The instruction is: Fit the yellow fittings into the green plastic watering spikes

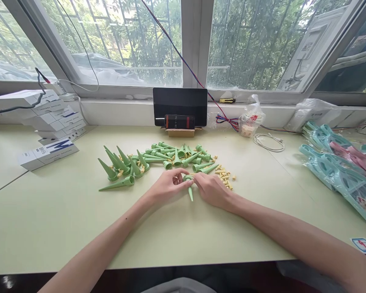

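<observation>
My left hand (166, 185) is closed on a green plastic watering spike (190, 194), its tip pointing toward me and its wide capped end between the fingers. Against that end, my right hand (212, 190) is pinched, and a sliver of yellow shows at its fingertips, seemingly a small yellow plastic valve. Fingers hide most of the joint. Beyond the hands lies a pile of loose green spikes (162, 155). To the left, several spikes with yellow pieces fitted stand tip up (113, 159), and one lies flat (118, 183). Loose yellow valves (227, 179) are scattered beside my right hand.
At the back stand a dark tablet (180, 101) and a phone (179, 121) on a cardboard stand. White boxes (49, 154) are stacked left. Rightward are a plastic bag (251, 118), a coiled white cable (269, 142) and bagged teal hangers (341, 171).
</observation>
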Demonstrator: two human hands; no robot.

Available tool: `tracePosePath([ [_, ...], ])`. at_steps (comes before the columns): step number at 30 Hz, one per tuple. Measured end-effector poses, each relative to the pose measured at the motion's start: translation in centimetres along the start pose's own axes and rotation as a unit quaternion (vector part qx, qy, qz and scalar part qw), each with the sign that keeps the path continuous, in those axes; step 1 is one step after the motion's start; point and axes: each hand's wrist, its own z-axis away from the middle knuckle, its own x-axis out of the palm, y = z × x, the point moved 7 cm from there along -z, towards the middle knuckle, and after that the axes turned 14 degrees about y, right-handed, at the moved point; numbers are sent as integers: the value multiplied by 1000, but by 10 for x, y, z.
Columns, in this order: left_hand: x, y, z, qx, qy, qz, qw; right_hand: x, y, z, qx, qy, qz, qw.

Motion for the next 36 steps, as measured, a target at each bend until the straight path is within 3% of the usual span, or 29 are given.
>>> tracePosePath([
  [7, 2, 4, 1, 16, -16, -15, 1000, 0, -1, -1, -2, -8, 9, 1000],
  [21, 1, 9, 5, 33, 44, -13, 998, -6, 1, -1, 10, 46, -20, 999],
  [36, -1, 14, 3, 56, 63, 28, 996, -8, 3, -1, 24, 72, -54, 996],
])
